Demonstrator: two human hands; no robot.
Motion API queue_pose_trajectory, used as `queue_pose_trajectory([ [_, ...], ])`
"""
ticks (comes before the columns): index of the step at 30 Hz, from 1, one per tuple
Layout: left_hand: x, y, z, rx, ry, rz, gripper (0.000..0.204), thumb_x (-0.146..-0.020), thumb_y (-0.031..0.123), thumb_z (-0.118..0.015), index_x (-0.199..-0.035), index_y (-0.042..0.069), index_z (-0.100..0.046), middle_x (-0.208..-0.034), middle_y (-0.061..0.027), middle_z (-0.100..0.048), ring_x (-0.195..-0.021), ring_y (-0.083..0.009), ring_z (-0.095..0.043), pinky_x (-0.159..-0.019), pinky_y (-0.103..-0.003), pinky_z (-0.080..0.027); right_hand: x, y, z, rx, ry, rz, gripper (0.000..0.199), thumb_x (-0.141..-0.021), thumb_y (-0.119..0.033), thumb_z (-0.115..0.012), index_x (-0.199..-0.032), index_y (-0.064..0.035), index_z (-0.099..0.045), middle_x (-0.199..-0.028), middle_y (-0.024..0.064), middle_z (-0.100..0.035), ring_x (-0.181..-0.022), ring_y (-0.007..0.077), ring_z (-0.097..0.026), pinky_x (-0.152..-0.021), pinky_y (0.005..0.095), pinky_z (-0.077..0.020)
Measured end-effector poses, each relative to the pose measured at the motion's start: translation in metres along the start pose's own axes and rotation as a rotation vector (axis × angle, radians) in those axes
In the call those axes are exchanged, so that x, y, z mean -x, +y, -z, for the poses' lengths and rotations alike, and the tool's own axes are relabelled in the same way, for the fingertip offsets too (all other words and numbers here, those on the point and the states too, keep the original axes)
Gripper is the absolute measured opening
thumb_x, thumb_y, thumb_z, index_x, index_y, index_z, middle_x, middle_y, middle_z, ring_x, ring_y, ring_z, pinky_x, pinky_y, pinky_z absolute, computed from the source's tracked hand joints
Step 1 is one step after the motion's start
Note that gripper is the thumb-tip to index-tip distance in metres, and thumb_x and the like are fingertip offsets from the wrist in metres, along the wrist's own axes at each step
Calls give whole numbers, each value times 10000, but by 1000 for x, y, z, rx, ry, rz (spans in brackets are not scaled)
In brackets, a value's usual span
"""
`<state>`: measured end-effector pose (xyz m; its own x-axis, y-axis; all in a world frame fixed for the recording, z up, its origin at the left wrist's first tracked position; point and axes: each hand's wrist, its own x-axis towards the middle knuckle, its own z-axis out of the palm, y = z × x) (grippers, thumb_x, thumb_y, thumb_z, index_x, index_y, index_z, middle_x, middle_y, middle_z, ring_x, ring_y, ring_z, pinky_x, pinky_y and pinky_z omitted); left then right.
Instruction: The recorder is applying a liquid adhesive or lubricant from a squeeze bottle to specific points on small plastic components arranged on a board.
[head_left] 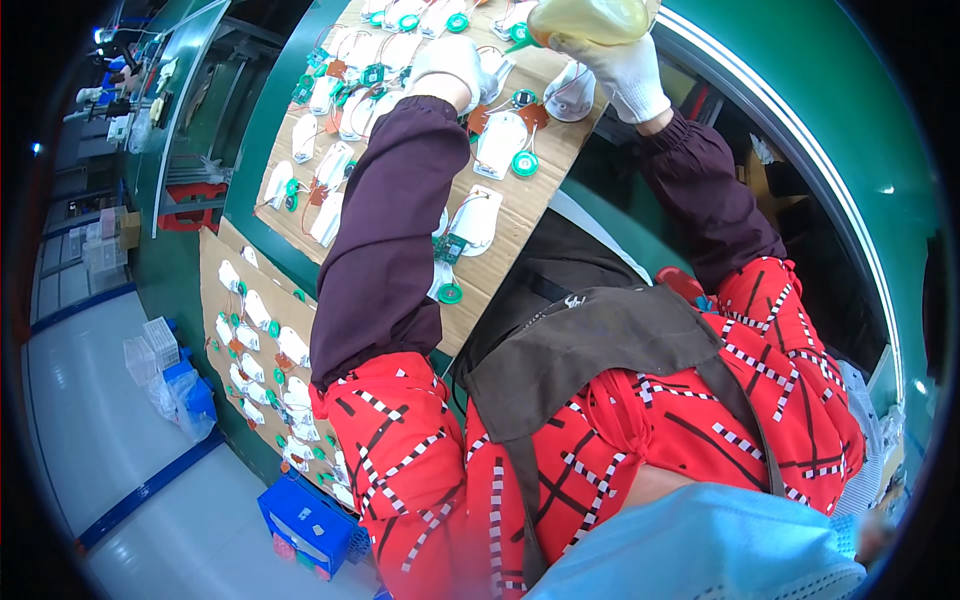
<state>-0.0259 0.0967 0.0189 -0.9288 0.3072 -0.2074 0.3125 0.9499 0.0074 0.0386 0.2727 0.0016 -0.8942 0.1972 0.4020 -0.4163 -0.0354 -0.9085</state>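
While the right hand (628,70) grips a bottle (588,20) (yellowish), the left hand (450,65) rests curled on the cardboard (520,215), grip unclear.

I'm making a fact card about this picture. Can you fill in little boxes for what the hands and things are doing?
Right hand: white-gloved right hand grips a yellowish squeeze bottle
Left hand: white-gloved left hand rests on the cardboard sheet
On the sheet: white plastic pieces with wires and green round parts
Lower down: second cardboard sheet with similar pieces

Knitted cloth gloves (632,72), translucent glossy plastic bottle (590,20), matt brown cardboard sheet (505,235).
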Motion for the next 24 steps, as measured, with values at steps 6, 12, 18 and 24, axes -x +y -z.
queue_pose_trajectory([
  [6, -1, 3, -5, 37, 4, -6, 424, -636, 316, -741, -1018, 136, -694, -1005, -104, -683, -934, -250, -643, -835, -353, -485, -20, -5, 20, -221, 213, 47, 473, -720, -7, -783, -1136, -20, -558, -1037, 56, -634, -951, 144, -606, -823, 289, -516],
  [12, -3, 4, -12, -181, 167, -69, 317, -740, 389, -658, -916, 137, -737, -940, -112, -691, -913, -253, -653, -828, -353, -486, -7, -47, 48, -379, 212, 242, 429, -817, -59, -704, -1198, -41, -507, -1115, 72, -597, -997, 189, -600, -856, 340, -516],
  [18, 6, 10, 8, -324, 40, -85, 439, -785, 504, -586, -973, 131, -724, -1021, -142, -674, -931, -275, -647, -815, -366, -495, 25, -52, 76, -395, 335, 154, 385, -867, -141, -661, -1210, -60, -506, -1113, 79, -603, -971, 199, -615, -776, 339, -538],
  [24, 10, 0, 10, 2, 347, -143, 491, -807, 445, -611, -1146, 91, -592, -1130, -116, -601, -1011, -265, -605, -882, -400, -465, 35, -18, 99, -749, 445, 4, 306, -890, -159, -628, -1172, -77, -540, -1064, 70, -632, -918, 189, -625, -747, 357, -547],
])
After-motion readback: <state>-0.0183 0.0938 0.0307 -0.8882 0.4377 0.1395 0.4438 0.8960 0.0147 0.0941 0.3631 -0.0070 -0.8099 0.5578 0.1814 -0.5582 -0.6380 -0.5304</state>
